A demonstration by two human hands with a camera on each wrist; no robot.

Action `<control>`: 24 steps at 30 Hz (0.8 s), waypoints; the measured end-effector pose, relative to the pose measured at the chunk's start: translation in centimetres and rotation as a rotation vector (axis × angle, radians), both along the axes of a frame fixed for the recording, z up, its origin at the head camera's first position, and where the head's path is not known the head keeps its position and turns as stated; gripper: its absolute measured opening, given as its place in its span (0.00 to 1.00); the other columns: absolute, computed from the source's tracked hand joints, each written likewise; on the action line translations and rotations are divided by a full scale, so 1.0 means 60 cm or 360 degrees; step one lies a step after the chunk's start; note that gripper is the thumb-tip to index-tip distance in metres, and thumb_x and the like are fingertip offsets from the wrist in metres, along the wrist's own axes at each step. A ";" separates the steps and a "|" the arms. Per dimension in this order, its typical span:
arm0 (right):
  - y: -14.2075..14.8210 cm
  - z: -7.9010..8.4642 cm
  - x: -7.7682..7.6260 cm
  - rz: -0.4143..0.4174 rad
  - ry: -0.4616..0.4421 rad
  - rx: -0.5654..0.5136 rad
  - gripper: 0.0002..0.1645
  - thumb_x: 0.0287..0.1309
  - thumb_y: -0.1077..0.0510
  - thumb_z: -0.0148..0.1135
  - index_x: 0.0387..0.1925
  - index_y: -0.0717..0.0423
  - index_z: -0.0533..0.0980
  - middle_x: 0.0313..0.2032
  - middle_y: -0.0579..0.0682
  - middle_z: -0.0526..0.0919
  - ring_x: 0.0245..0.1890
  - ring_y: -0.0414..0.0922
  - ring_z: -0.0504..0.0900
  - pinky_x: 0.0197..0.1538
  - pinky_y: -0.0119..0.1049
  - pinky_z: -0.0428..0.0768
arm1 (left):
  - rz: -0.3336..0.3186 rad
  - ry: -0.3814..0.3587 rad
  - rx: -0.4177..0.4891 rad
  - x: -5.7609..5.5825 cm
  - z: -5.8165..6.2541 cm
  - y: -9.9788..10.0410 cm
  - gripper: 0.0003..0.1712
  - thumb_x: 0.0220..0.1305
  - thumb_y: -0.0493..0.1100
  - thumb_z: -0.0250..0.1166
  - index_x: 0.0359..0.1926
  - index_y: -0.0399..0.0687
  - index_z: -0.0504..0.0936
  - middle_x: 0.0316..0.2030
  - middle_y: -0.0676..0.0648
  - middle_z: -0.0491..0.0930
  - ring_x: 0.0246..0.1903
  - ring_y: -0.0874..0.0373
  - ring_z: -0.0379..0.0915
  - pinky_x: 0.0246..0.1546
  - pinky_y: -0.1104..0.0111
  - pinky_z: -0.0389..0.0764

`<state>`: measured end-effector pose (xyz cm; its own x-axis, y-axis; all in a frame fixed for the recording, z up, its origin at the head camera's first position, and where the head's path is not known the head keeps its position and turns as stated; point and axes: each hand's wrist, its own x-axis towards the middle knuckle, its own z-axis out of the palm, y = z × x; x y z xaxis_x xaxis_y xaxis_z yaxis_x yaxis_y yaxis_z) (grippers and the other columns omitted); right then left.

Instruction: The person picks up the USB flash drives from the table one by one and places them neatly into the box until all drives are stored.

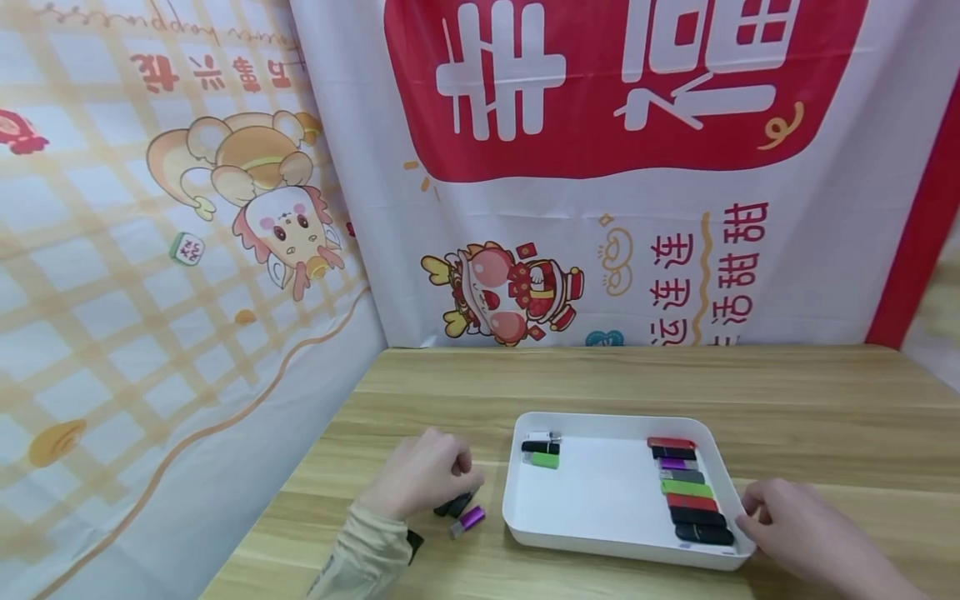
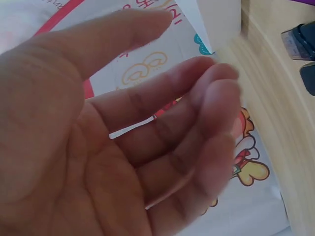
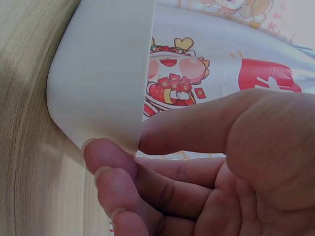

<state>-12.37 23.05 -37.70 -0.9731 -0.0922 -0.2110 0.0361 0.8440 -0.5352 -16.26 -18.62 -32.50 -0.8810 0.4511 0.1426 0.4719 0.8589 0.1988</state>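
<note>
My left hand (image 1: 431, 475) hovers left of the white tray (image 1: 607, 492), its fingers loosely bent and apart from the thumb. Nothing lies in its palm in the left wrist view. Just below it on the table are dark USB sticks (image 1: 456, 505), partly hidden by the hand, and a purple USB stick (image 1: 470, 520). With thumb at the rim and fingertips against the outer wall, my right hand (image 1: 795, 525) holds the tray's right front corner. Inside the tray, a white, a black and a green USB stick (image 1: 543, 460) lie at the left.
A column of several red, black, purple, grey and green USB sticks (image 1: 688, 488) lies along the tray's right side. The wooden table (image 1: 450, 383) meets printed cloth hangings (image 1: 360, 167) at the back and left. A small black object (image 1: 414, 543) shows by the left sleeve.
</note>
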 end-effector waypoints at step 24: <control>0.001 -0.001 0.004 0.0004 -0.0004 0.0014 0.15 0.60 0.53 0.68 0.40 0.62 0.80 0.27 0.48 0.76 0.26 0.44 0.73 0.34 0.38 0.78 | 0.0134 -0.0303 -0.0121 0.024 -0.034 -0.002 0.23 0.37 0.52 0.80 0.11 0.54 0.72 0.11 0.58 0.68 0.13 0.65 0.62 0.14 0.70 0.64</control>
<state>-12.15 23.11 -37.77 -0.9723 -0.0927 -0.2145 0.0354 0.8489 -0.5274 -14.80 -18.74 -34.51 -0.9237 0.3780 -0.0617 0.3582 0.9096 0.2108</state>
